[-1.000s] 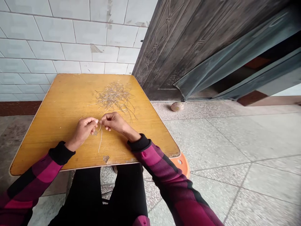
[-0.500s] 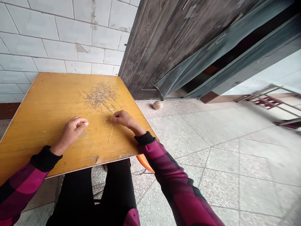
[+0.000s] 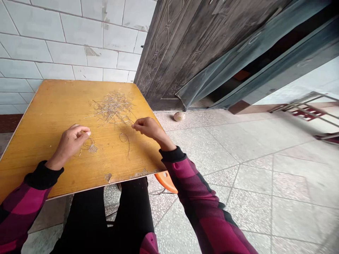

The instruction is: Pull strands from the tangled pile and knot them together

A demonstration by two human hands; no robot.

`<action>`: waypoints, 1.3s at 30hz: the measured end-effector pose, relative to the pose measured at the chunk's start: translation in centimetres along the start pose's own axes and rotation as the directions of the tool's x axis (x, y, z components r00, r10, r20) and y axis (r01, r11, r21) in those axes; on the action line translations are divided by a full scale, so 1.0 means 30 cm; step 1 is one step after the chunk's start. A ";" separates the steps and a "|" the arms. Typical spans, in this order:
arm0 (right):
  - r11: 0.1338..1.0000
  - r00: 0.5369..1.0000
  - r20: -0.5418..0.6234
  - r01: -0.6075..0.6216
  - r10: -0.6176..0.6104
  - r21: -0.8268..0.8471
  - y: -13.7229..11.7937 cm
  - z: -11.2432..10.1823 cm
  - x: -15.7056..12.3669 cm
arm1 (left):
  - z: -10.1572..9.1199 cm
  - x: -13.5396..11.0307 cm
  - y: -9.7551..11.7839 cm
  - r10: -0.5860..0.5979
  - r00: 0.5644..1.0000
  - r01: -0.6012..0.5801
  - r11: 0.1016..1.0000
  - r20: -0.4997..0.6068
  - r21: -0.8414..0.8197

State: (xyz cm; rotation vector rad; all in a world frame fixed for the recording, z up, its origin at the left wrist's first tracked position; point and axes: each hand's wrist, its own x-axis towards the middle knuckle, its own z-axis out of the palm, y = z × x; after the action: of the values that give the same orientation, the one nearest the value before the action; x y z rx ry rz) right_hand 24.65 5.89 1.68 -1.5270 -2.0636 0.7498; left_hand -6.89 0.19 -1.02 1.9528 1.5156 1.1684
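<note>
While the left hand [image 3: 71, 141] pinches a few thin looped strands [image 3: 89, 143] near the left of the frame, the right hand [image 3: 151, 128] hovers around the centre, fingertips close together; I can't tell whether they are closed on anything. Between the two hands, a single curled strand [image 3: 129, 144] lies on the yellow bench [image 3: 53, 113]. Beyond it, left of upper centre, a tangled heap [image 3: 113, 106] of similar strands is spread near the white tiled wall [image 3: 71, 30].
</note>
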 end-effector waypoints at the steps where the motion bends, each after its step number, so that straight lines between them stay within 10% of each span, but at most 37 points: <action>1: 1.000 1.000 -0.008 0.024 -0.024 0.015 -0.015 -0.004 -0.007 | -0.019 0.007 -0.013 -0.007 1.000 0.006 1.000 0.011 0.025; 12: 0.925 0.933 0.105 0.319 -0.345 0.204 -0.224 0.174 0.013 | -0.109 0.018 -0.031 -0.056 0.904 -0.067 0.961 0.424 0.270; 21: 0.906 0.911 0.087 0.384 -0.403 0.181 -0.196 0.262 0.027 | -0.125 -0.019 -0.024 -0.194 0.882 -0.074 0.843 0.429 0.533; 26: 0.889 0.892 0.070 0.433 -0.446 0.147 -0.184 0.271 0.028 | -0.118 -0.007 0.027 -0.085 0.832 -0.217 0.860 0.548 0.462; 33: 0.886 0.945 0.094 0.255 -0.313 0.388 -0.168 0.288 0.037 | -0.083 -0.010 0.044 -0.109 0.943 0.085 0.992 0.314 0.091; 39: 0.568 0.966 0.190 -0.059 -0.173 0.821 -0.188 0.289 0.027 | -0.010 -0.034 0.069 -0.228 0.966 0.252 0.932 0.122 -0.259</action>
State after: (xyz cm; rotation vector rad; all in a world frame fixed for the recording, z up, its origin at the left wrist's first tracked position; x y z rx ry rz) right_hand 14.79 4.04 -0.95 -0.8220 -1.4812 1.6611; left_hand -5.98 -1.48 0.31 1.5682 1.4154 1.1015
